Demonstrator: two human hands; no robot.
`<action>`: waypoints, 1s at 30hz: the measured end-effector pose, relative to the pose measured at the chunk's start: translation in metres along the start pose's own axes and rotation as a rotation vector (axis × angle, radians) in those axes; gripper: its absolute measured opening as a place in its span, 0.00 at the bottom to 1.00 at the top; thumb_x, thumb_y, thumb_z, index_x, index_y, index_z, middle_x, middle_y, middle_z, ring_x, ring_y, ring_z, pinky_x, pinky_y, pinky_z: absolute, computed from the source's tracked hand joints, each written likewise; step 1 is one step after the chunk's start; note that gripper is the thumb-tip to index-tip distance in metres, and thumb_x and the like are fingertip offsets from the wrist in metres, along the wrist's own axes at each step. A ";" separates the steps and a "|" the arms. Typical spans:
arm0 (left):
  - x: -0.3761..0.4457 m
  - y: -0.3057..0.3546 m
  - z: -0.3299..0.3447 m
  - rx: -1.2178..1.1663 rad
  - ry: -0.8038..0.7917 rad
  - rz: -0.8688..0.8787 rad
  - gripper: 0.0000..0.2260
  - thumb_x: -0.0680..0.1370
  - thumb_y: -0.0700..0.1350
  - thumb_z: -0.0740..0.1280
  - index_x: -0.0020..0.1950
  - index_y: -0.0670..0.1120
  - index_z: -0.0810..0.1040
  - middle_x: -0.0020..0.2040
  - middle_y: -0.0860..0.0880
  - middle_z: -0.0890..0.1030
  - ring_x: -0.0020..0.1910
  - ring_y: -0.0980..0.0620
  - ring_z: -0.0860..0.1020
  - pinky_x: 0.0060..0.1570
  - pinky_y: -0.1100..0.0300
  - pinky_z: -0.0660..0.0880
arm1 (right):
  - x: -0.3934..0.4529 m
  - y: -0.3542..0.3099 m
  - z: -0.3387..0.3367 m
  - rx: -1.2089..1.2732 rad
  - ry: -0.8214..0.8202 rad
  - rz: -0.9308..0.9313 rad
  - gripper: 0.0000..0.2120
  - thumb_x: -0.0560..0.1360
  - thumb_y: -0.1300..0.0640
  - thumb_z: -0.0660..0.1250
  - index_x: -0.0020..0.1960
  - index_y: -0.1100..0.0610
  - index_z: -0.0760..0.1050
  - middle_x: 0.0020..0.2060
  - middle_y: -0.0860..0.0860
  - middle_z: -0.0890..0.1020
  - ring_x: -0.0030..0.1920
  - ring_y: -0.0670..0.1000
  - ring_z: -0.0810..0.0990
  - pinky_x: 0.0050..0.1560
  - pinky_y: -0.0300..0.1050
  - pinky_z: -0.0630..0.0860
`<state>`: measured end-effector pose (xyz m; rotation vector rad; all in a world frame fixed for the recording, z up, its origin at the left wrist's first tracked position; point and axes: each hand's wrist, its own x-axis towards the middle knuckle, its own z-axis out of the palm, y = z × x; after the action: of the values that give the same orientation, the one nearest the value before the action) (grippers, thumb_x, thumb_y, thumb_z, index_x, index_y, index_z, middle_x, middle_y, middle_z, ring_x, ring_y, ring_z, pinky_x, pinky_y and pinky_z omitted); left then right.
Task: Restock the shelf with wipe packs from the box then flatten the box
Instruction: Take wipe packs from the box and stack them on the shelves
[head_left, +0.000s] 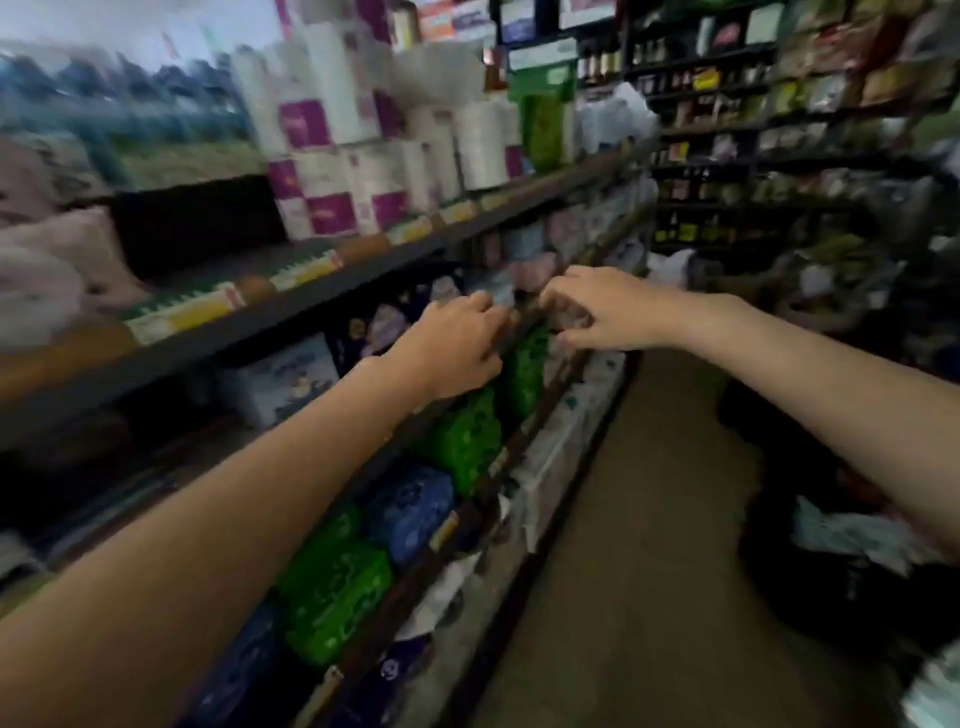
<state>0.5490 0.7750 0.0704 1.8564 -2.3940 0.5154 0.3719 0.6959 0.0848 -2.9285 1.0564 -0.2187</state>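
Both of your arms reach out over the middle shelf (291, 322) on your left side. Your left hand (457, 348) lies palm down above the green wipe packs (467, 441), fingers bent toward the shelf's front edge; blur hides whether they grip anything. Your right hand (597, 312) comes in from the aisle side, fingers curled downward close to the left hand's fingertips, near a pale pack (524, 273) at the shelf edge. You cannot tell from this view whether it pinches that pack or only touches it.

Green wipe packs sit in a row along the shelf below your hands, with a blue pack (410, 509) between them and more green ones (332, 597) nearer to you. A white and blue box (283, 379) stands further back on the same level. Toilet paper rolls (395, 156) with purple labels fill the shelf above. The floor (649, 545) of the aisle runs along your right, with dark bags (831, 597) lying beside it.
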 end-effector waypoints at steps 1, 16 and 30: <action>0.013 0.033 0.014 -0.016 -0.042 0.076 0.20 0.78 0.48 0.59 0.69 0.43 0.64 0.61 0.43 0.69 0.59 0.41 0.72 0.53 0.49 0.69 | -0.034 0.026 0.012 0.016 -0.038 0.077 0.18 0.76 0.50 0.64 0.64 0.55 0.69 0.57 0.53 0.73 0.55 0.52 0.73 0.53 0.46 0.72; 0.094 0.468 0.185 -0.282 -0.461 0.750 0.18 0.78 0.45 0.58 0.67 0.45 0.63 0.63 0.45 0.70 0.59 0.43 0.74 0.56 0.52 0.65 | -0.491 0.229 0.216 0.380 -0.410 1.118 0.16 0.75 0.55 0.66 0.61 0.59 0.75 0.60 0.56 0.76 0.62 0.57 0.73 0.62 0.48 0.68; 0.107 0.600 0.298 -0.285 -0.612 0.208 0.34 0.73 0.56 0.67 0.72 0.43 0.57 0.70 0.41 0.61 0.69 0.41 0.62 0.65 0.48 0.63 | -0.529 0.311 0.332 0.357 -0.339 0.971 0.32 0.75 0.54 0.66 0.74 0.57 0.55 0.71 0.56 0.59 0.69 0.58 0.62 0.63 0.53 0.68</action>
<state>-0.0064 0.7141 -0.3148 1.8332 -2.8413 -0.4435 -0.1823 0.7835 -0.3305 -1.7806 1.9262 0.1049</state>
